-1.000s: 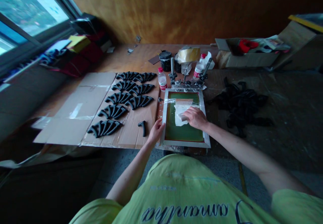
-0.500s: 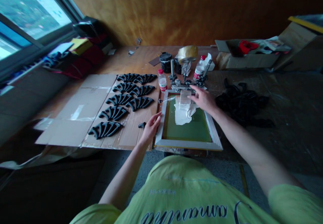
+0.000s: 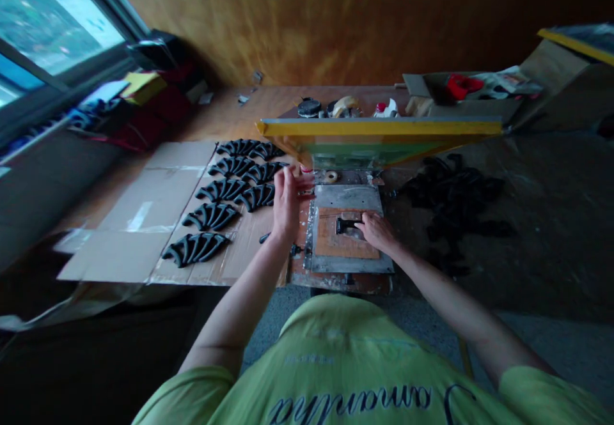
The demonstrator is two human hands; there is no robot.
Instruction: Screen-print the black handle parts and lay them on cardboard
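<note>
My right hand [image 3: 377,231] pinches one end of a black handle-shaped piece [image 3: 346,224]. The piece lies on a brown rectangular board in the middle of a grey metal plate [image 3: 330,264]. Over the far end of this plate, the screen-printing frame [image 3: 378,128] is tilted up, its yellow edge toward me. My left hand [image 3: 286,204] is raised beside the plate, fingers stretched out just below the frame's left side; I cannot tell if they touch it. Several similar black pieces [image 3: 218,215] lie in fanned rows on cardboard to the left.
Flattened cardboard [image 3: 144,188] covers the left of the table. A tangled heap of black pieces [image 3: 455,188] lies on the right. Behind the frame stand a dark tub [image 3: 309,107] and a red-capped bottle [image 3: 380,110]. An open carton [image 3: 472,113] sits at the back right.
The screen frame has swung from flat to tilted up, uncovering the plate. My right hand has moved from the screen down to the black piece; my left hand has risen.
</note>
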